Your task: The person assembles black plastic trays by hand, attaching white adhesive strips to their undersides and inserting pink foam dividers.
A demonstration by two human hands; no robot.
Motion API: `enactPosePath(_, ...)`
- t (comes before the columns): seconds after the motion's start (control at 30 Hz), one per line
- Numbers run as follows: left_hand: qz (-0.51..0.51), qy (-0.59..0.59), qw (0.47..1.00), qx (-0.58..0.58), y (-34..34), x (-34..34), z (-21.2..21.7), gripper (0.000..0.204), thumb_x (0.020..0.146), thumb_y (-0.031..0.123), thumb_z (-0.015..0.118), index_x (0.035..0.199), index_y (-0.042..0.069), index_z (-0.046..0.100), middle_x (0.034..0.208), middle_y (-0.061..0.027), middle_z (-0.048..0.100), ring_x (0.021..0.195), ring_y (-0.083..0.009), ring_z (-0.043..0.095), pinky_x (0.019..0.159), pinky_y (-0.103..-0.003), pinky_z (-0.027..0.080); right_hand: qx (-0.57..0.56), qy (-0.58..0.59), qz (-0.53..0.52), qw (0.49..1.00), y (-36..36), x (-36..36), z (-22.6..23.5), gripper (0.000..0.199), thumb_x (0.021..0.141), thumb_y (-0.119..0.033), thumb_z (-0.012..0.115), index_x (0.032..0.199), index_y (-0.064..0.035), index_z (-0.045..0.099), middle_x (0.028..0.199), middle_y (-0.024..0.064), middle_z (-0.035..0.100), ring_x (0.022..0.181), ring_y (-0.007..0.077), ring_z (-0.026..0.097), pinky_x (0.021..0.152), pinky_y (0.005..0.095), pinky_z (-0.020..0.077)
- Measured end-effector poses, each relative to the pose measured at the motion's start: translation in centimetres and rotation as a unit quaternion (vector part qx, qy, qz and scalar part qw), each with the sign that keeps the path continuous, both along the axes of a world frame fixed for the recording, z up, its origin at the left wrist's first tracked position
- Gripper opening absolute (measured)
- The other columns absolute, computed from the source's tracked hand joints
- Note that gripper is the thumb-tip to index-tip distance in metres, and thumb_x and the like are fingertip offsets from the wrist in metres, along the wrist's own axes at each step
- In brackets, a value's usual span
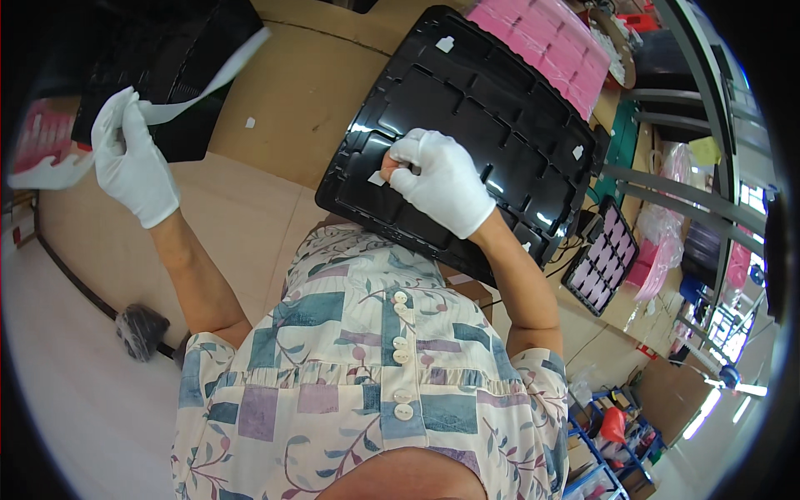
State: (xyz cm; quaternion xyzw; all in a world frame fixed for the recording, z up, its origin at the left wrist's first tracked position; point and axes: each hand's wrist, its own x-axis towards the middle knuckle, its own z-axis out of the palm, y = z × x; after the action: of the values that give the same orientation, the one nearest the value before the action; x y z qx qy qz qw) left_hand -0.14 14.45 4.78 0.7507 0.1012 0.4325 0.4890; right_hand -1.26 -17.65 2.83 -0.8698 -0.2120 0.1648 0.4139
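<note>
My left hand [132, 158], in a white glove, is raised at the left and pinches a long white paper strip [212, 86]. One end of the strip curls up to the right, and another piece trails left of the hand. At a large black plastic tray [467, 117], my gloved right hand [440, 179] is closed with bare fingertips showing. Its fingertips meet a small white sticker [376, 178] at the tray's near left corner; whether it lies flat there I cannot tell. More white stickers [446, 44] mark other corners of the tray.
Pink wrapped trays [550, 42] lie beyond the black tray. A loose white sticker [250, 122] is on the brown tabletop [275, 92]. Black trays [179, 75] stand at the far left. Grey metal rails [675, 192] and a small compartmented tray [602, 258] are to the right.
</note>
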Motion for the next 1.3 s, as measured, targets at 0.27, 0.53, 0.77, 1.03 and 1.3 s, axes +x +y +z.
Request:
enactPosePath(0.27, -0.132, 0.168, 0.962, -0.167, -2.4, -0.6, -3.9, 0.019, 0.096, 0.007, 0.061, 0.112, 0.0, 0.067, 0.099, -0.0039, 0.067, 0.089, -0.0097, 0.062, 0.083, -0.024, 0.048, -0.293, -0.253, 0.023, 0.922, 2.7, -0.5, -2.2, 0.015, 0.08, -0.025, 0.069, 0.073, -0.012, 0.067, 0.071, 0.0058, 0.061, 0.072, 0.0246, 0.059, 0.065, 0.0387, 0.0426)
enactPosePath(0.53, -0.343, 0.236, 0.862, -0.29, -8.1, -1.2, -6.2, 0.017, 0.094, 0.003, 0.059, 0.108, -0.001, 0.067, 0.097, -0.0032, 0.067, 0.086, -0.009, 0.063, 0.081, -0.023, 0.05, -0.332, -0.26, 0.017, 0.906, 3.4, -0.8, -2.1, 0.019, 0.078, -0.027, 0.071, 0.07, -0.0102, 0.065, 0.07, 0.0078, 0.061, 0.07, 0.0271, 0.06, 0.067, 0.0397, 0.0441)
enactPosePath(0.77, -0.367, 0.268, 0.85, -0.267, -7.8, -0.3, -5.6, 0.016, 0.094, 0.004, 0.058, 0.108, 0.001, 0.067, 0.095, -0.0023, 0.067, 0.086, -0.0085, 0.062, 0.081, -0.023, 0.049, -0.332, -0.232, 0.0, 0.914, 3.7, -1.1, -2.5, 0.018, 0.078, -0.025, 0.07, 0.07, -0.0104, 0.064, 0.069, 0.009, 0.061, 0.066, 0.0269, 0.061, 0.063, 0.0401, 0.0462)
enactPosePath(1.03, -0.369, 0.25, 0.849, -0.283, -7.8, 0.2, -5.5, 0.018, 0.095, 0.007, 0.059, 0.11, 0.002, 0.068, 0.096, -0.0028, 0.069, 0.087, -0.0089, 0.064, 0.082, -0.023, 0.051, -0.327, -0.349, 0.22, 0.85, 3.9, -1.1, -1.4, 0.011, 0.072, -0.018, 0.068, 0.07, -0.0093, 0.062, 0.069, 0.0091, 0.061, 0.064, 0.0238, 0.063, 0.056, 0.0367, 0.0482)
enactPosePath(1.3, -0.348, 0.237, 0.87, -0.257, -7.4, 1.1, -4.9, 0.019, 0.093, 0.005, 0.061, 0.11, 0.001, 0.068, 0.096, -0.0029, 0.069, 0.086, -0.0082, 0.063, 0.079, -0.022, 0.05, 0.21, 0.128, -0.308, 0.919, -1.5, 3.4, -1.2, 0.005, 0.081, 0.001, 0.054, 0.085, 0.0015, 0.057, 0.088, 0.0133, 0.068, 0.056, 0.0105, 0.055, 0.047, 0.0229, 0.0418)
